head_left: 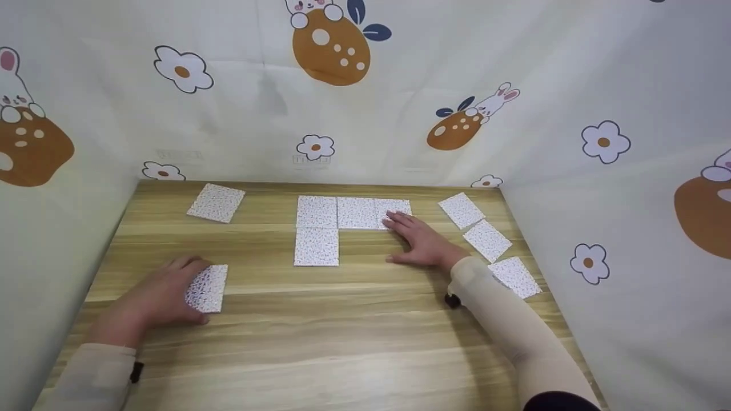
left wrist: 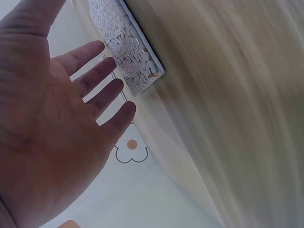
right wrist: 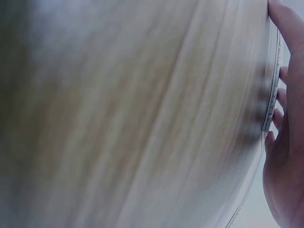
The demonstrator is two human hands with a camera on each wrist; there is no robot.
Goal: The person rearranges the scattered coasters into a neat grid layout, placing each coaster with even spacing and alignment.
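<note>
At the right end of the L-shaped group of four white, speckled square tiles (head_left: 328,220), the right hand (head_left: 422,242) rests its extended fingertips on the end tile (head_left: 390,206), thumb held well apart from the fingers.

Left of the group and nearer the person, the left hand (head_left: 163,291) spans a loose white, shiny speckled square tile (head_left: 211,290), fingers and thumb apart; whether they touch it I cannot tell.

Farther back, also left of the group, lies a single tilted speckled tile (head_left: 217,203). Right of the group, three askew speckled tiles (head_left: 487,240) run in a slanting line, near one another. Beneath the group spreads a brown wood-grained tabletop (head_left: 354,342); behind it hangs a pale rabbit-and-flower-printed cloth (head_left: 388,114).
</note>
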